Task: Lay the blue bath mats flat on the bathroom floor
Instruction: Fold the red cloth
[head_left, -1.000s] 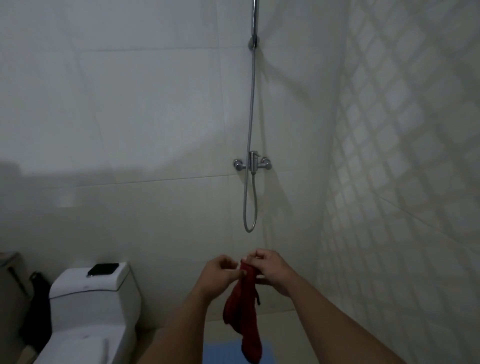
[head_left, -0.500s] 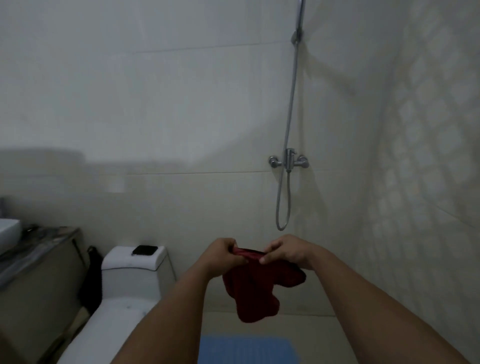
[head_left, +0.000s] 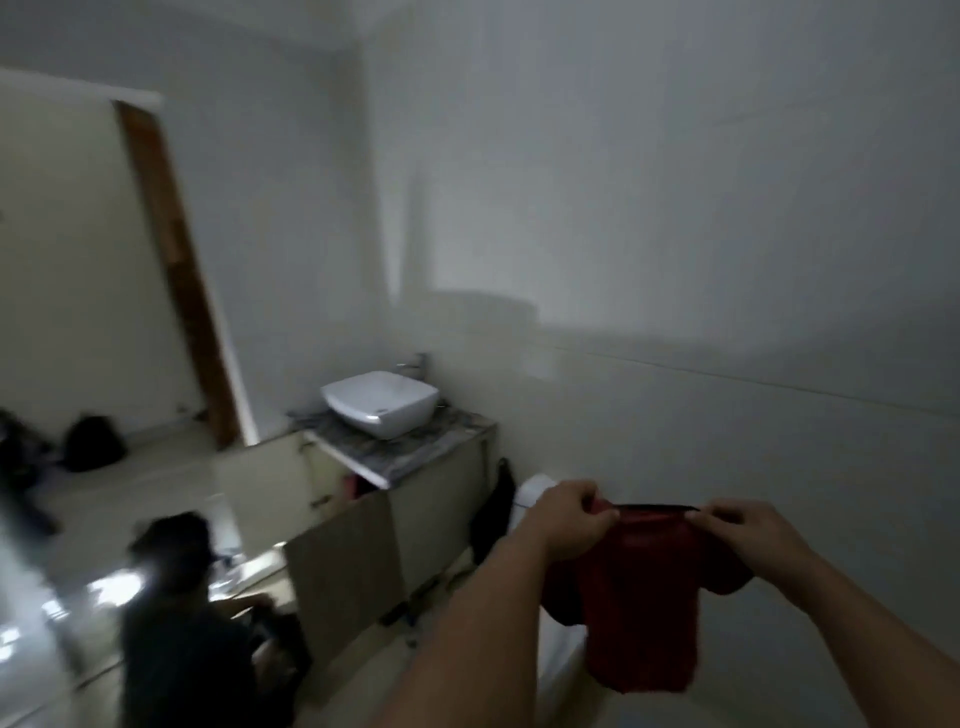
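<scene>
The whole view is smeared with motion blur, and the blue bath mats I'm meant to lay down are nowhere in it. My forearms run off the bottom edge. Behind my hands a white toilet (head_left: 535, 491) is mostly covered — only a corner of its tank and a pale strip lower down show. A person (head_left: 182, 623) in dark clothes crouches low at the left, too blurred to make out more. The vanity cabinet (head_left: 431, 499) has one door (head_left: 345, 566) swung open; what sits inside is just a reddish blur.

My left hand (head_left: 569, 517) and right hand (head_left: 748, 530) are held apart, each pinched shut on a top corner of a dark red cloth (head_left: 641, 597). Its upper edge is stretched taut and roughly level between them (a dark band runs along it), and the rest hangs straight down, so its long axis is vertical, with a flap drooping at each side below my grip.

The white basin (head_left: 380, 408) sits on the grey marbled countertop (head_left: 395, 457), a tap (head_left: 420, 364) just behind it. The plain tiled wall (head_left: 675, 234) fills the right, near the cloth. Bare pale floor (head_left: 130, 483) opens to the left toward a wooden door frame (head_left: 176, 280), with dark bags (head_left: 93, 441) on the floor beyond.
</scene>
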